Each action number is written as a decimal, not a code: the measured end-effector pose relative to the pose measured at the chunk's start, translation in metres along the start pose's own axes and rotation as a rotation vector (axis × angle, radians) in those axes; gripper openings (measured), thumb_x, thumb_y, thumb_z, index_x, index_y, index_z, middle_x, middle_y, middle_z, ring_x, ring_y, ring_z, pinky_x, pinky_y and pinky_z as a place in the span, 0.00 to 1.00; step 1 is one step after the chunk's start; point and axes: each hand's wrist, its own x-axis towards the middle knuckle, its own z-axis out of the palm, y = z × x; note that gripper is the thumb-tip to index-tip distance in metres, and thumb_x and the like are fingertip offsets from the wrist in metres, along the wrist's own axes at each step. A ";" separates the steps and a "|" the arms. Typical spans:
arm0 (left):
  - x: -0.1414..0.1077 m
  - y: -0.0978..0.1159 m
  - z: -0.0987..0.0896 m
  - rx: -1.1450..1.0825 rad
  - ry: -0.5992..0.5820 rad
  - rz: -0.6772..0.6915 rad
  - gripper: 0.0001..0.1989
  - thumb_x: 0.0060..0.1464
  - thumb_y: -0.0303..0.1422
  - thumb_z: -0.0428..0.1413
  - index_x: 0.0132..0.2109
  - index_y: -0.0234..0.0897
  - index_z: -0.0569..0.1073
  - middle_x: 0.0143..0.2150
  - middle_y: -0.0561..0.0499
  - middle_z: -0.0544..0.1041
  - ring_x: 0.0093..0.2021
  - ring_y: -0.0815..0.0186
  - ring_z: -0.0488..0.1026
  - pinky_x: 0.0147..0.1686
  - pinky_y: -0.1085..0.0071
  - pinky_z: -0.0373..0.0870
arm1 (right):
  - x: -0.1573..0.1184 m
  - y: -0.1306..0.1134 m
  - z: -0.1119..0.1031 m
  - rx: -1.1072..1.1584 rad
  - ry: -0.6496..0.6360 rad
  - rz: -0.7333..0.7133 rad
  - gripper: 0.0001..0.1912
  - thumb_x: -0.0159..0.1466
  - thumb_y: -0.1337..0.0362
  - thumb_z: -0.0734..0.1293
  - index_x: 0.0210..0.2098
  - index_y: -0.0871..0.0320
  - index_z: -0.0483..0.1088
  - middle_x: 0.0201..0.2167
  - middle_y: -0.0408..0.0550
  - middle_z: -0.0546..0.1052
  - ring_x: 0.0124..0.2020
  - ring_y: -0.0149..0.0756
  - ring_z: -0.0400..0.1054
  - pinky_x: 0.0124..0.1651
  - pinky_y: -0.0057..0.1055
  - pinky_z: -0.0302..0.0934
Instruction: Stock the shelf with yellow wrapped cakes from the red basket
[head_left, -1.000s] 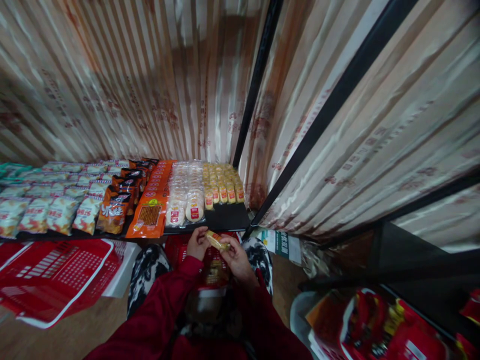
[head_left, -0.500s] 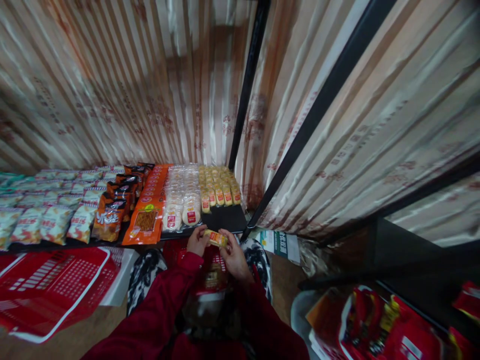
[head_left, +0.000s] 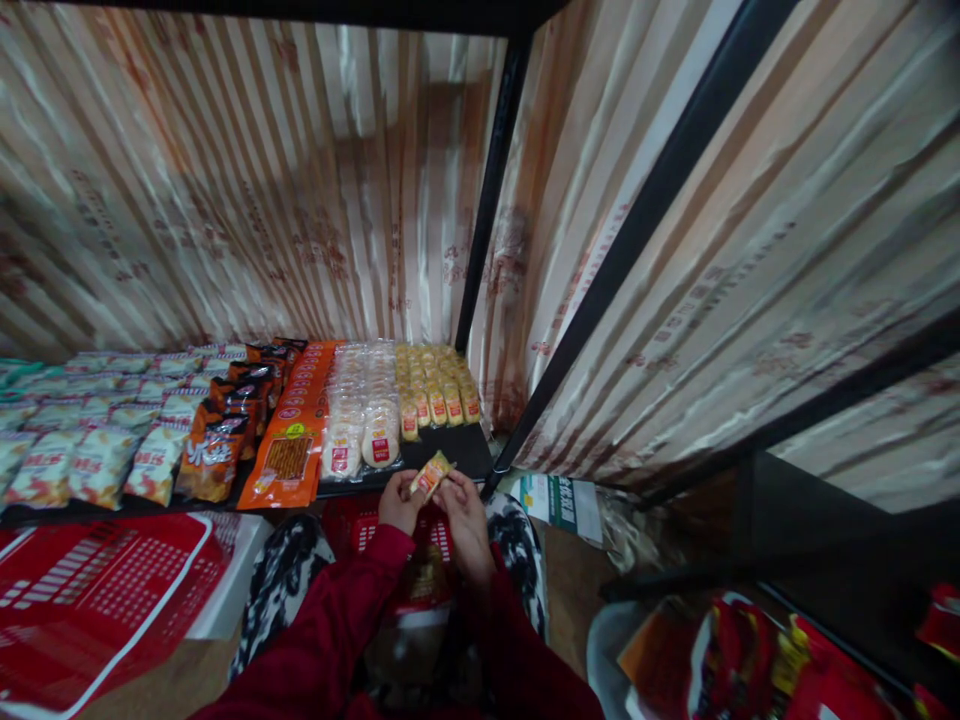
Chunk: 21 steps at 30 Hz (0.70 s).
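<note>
Just in front of the black shelf edge, a small yellow snack packet [head_left: 431,476] is held tilted between both hands. My left hand [head_left: 400,503] pinches its left end, and my right hand [head_left: 463,512] has its fingers closed on the right end. Beyond the hands, rows of similar yellow packets [head_left: 438,402] stand at the shelf's right end, with a bare strip of the black shelf [head_left: 461,446] before them. Round white cracker packs [head_left: 380,435] lie to their left, beside flat orange packs [head_left: 289,447].
White chip bags [head_left: 100,462] and dark orange bags [head_left: 214,455] fill the shelf's left. A red basket [head_left: 112,590] lies below left. Black posts [head_left: 491,190] and pleated sheeting stand behind. Red packages [head_left: 832,670] are at the lower right.
The yellow packet has turned from nearly level to slanted, its right end raised. Both hands have shifted slightly closer together, and the view has tilted up a little.
</note>
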 end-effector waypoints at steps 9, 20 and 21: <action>0.010 -0.013 0.016 0.098 0.002 0.132 0.11 0.38 0.22 0.59 0.34 0.34 0.71 0.31 0.50 0.74 0.31 0.69 0.72 0.35 0.73 0.70 | 0.016 -0.015 0.003 -0.159 -0.054 -0.053 0.29 0.50 0.58 0.66 0.52 0.55 0.62 0.37 0.48 0.76 0.35 0.37 0.72 0.41 0.34 0.66; 0.034 -0.007 0.023 0.419 0.016 0.193 0.22 0.37 0.17 0.55 0.42 0.38 0.75 0.41 0.48 0.75 0.46 0.60 0.71 0.53 0.64 0.63 | 0.068 -0.004 0.007 -0.317 0.016 -0.242 0.20 0.54 0.61 0.63 0.46 0.55 0.66 0.42 0.49 0.74 0.41 0.35 0.70 0.48 0.35 0.65; 0.035 -0.006 0.025 0.420 0.009 0.191 0.23 0.37 0.17 0.55 0.43 0.38 0.75 0.42 0.48 0.75 0.47 0.60 0.71 0.54 0.64 0.62 | 0.072 -0.004 0.009 -0.326 0.032 -0.252 0.19 0.54 0.61 0.62 0.45 0.55 0.66 0.42 0.50 0.74 0.41 0.35 0.70 0.48 0.35 0.65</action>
